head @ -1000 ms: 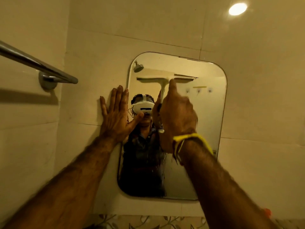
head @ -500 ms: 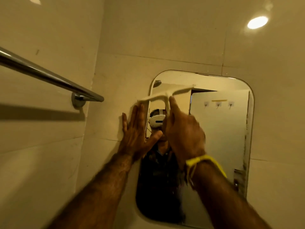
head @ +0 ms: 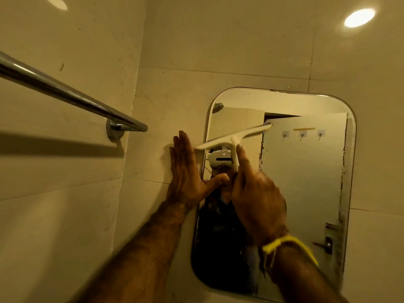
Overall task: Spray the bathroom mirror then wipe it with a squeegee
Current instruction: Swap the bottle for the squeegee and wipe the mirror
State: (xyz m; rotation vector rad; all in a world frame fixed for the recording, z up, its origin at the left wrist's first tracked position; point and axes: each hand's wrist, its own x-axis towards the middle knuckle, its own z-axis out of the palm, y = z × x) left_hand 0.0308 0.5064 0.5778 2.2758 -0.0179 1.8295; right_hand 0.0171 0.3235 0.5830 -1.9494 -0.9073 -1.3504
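Tiled wall [head: 229, 40] fills the frame, pale and glossy, with a ceiling-light reflection at the upper right. Mirror [head: 306, 182], a rounded rectangle, occupies the right centre of the frame and reflects a door with three hooks. Towel bar [head: 65, 92], chrome, runs from the left edge toward the centre, ending at a round wall mount. Left hand [head: 185, 171] lies flat and fully spread against the tile just beside the mirror's left edge, the thumb reaching over the glass; it holds nothing. Right hand [head: 258, 197], centre frame, is wrapped around the squeegee handle, index finger extended along it. Squeegee [head: 234, 138], white, has its blade tilted across the mirror's upper left, the left end overhanging the tile. Yellow wristband [head: 288, 246] circles the right wrist.
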